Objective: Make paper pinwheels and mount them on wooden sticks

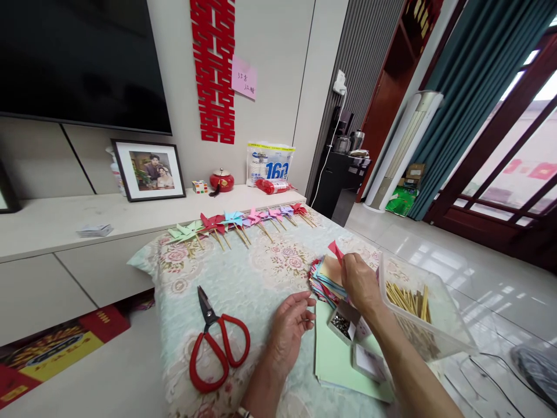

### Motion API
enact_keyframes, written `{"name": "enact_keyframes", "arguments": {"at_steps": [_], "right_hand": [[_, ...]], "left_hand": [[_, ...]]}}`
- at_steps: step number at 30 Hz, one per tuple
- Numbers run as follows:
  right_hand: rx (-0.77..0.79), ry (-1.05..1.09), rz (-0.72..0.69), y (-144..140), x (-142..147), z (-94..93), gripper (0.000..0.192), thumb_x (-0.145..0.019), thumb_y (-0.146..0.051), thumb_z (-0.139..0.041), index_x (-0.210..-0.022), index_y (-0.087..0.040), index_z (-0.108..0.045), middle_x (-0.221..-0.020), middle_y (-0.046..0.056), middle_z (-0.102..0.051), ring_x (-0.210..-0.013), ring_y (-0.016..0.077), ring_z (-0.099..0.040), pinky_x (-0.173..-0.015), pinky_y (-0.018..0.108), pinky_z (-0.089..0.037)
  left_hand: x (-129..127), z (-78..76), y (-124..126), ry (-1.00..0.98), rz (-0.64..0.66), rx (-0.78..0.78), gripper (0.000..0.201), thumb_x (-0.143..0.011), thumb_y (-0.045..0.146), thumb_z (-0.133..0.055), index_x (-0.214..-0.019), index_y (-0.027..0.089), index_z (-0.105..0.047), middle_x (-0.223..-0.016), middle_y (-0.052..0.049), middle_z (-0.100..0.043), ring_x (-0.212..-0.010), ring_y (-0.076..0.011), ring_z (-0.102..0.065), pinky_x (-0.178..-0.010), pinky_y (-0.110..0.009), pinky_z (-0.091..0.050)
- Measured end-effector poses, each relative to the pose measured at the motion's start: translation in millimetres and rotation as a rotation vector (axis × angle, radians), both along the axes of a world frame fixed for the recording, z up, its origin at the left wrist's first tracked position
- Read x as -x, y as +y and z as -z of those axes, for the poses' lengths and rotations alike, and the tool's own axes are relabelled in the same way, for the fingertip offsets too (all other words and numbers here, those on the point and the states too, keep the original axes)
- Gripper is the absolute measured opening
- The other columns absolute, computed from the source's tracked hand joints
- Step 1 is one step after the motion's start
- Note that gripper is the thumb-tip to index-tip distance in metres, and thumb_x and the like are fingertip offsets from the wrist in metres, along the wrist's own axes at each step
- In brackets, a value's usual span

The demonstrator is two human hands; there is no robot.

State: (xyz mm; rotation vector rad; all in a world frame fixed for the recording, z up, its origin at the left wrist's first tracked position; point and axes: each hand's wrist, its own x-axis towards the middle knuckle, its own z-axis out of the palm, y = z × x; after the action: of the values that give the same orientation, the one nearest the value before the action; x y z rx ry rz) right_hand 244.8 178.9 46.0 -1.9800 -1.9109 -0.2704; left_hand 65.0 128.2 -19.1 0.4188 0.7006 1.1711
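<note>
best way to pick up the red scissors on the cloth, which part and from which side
Take the red scissors by their looped handles, which lie nearest the person, coming from above on the near side. The dark blades are shut and point away, and the left hand rests just beside the handles.

Right hand (359,281): pinching a red paper piece (335,250) above a stack of coloured paper squares (325,278). Left hand (290,325): curled, resting on floral cloth (243,278) beside red-handled scissors (216,342). Clear tub of wooden sticks (411,302) (right of wrist). Finished pinwheels (235,223) in a row along the far edge. Green sheets (337,360) near.
</note>
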Motion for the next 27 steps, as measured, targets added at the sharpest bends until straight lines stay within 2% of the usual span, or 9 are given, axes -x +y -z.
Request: {"name": "enact_keyframes", "arguments": {"at_steps": [3, 6, 10, 12, 16, 19, 21, 24, 27], "right_hand": [[-0.07, 0.122, -0.048, -16, 3, -12.4, 0.024, -0.099, -0.02, -0.038, -0.094, -0.016, -0.061, -0.097, 0.012, -0.068, -0.083, 0.0218, -0.064, -0.074, 0.029, -0.044], [-0.044, 0.368, -0.161, -39, 7, -17.2, 0.031, -0.1, -0.032, -0.037, -0.081, -0.02, -0.058, -0.075, 0.004, -0.065, -0.066, 0.0167, -0.058, -0.061, 0.025, -0.042], [0.1, 0.954, -0.395, -69, 13, -6.5, 0.034, -0.095, -0.045, -0.048, -0.071, -0.021, -0.051, -0.063, -0.003, -0.05, -0.056, 0.0128, -0.045, -0.054, 0.024, -0.036], [0.144, 1.012, -0.427, -83, 16, -0.6, 0.034, -0.094, -0.046, -0.05, -0.073, -0.02, -0.053, -0.063, -0.004, -0.049, -0.057, 0.0126, -0.045, -0.055, 0.024, -0.037], [0.073, 0.766, -0.472, -108, 20, -0.8, 0.03, -0.098, -0.037, -0.046, -0.075, -0.02, -0.056, -0.066, 0.0, -0.058, -0.06, 0.0145, -0.053, -0.057, 0.025, -0.043], [-0.115, 0.456, -0.587, -129, 26, -3.3, 0.02, -0.099, -0.021, -0.044, -0.088, -0.02, -0.06, -0.09, 0.007, -0.069, -0.081, 0.0185, -0.065, -0.071, 0.029, -0.051], [-0.208, 0.272, -0.665, -146, 33, 1.5, 0.017, -0.098, -0.013, -0.045, -0.1, -0.02, -0.061, -0.102, 0.012, -0.07, -0.093, 0.0215, -0.067, -0.079, 0.033, -0.054], [-0.21, 0.093, -0.803, -173, 44, 22.2, 0.022, -0.096, -0.007, -0.047, -0.108, -0.017, -0.062, -0.106, 0.015, -0.07, -0.095, 0.0243, -0.066, -0.084, 0.041, -0.055], [-0.136, 0.055, -0.934, -197, 50, 50.8, 0.023, -0.097, -0.004, -0.044, -0.108, -0.012, -0.063, -0.11, 0.016, -0.071, -0.099, 0.0239, -0.066, -0.094, 0.045, -0.054]], "left_hand": [[1, -0.4, 1, 0.006, -0.01, 0.0, 0.04, -0.058, 0.03, -0.085, -0.092, 0.013, -0.072, -0.087, -0.009, -0.073, -0.062, -0.0129, -0.061, -0.061, -0.027, -0.042], [4, -2.9, -1, 0.029, -0.039, 0.003, 0.04, -0.058, 0.029, -0.084, -0.092, 0.012, -0.072, -0.086, -0.009, -0.073, -0.061, -0.0128, -0.061, -0.061, -0.027, -0.042], [15, -5.9, -10, 0.149, -0.096, 0.017, 0.036, -0.059, 0.028, -0.082, -0.09, 0.013, -0.071, -0.078, -0.005, -0.072, -0.058, -0.0117, -0.06, -0.058, -0.026, -0.042], [22, -4.4, -17, 0.245, -0.132, 0.016, 0.034, -0.061, 0.026, -0.08, -0.09, 0.013, -0.07, -0.076, -0.005, -0.071, -0.055, -0.0108, -0.058, -0.055, -0.025, -0.041], [39, 6.8, -42, 0.423, -0.237, 0.004, 0.034, -0.06, 0.021, -0.077, -0.092, 0.015, -0.07, -0.09, -0.007, -0.072, -0.053, -0.0116, -0.059, -0.051, -0.026, -0.042], [54, 18.2, -71, 0.586, -0.325, -0.087, 0.036, -0.063, 0.017, -0.075, -0.099, 0.017, -0.07, -0.095, -0.008, -0.072, -0.053, -0.0122, -0.059, -0.052, -0.026, -0.043], [64, 24.1, -94, 0.727, -0.328, -0.214, 0.043, -0.068, 0.016, -0.073, -0.11, 0.019, -0.069, -0.101, -0.009, -0.071, -0.056, -0.0133, -0.058, -0.054, -0.028, -0.044], [79, 27.8, -129, 0.981, -0.323, -0.479, 0.06, -0.074, 0.011, -0.069, -0.131, 0.025, -0.06, -0.13, -0.013, -0.062, -0.095, -0.0251, -0.066, -0.077, -0.035, -0.052], [90, 26.6, -153, 1.306, -0.279, -0.772, 0.074, -0.079, 0.005, -0.06, -0.147, 0.028, -0.043, -0.146, -0.014, -0.049, -0.132, -0.0329, -0.048, -0.104, -0.048, -0.043]]}}
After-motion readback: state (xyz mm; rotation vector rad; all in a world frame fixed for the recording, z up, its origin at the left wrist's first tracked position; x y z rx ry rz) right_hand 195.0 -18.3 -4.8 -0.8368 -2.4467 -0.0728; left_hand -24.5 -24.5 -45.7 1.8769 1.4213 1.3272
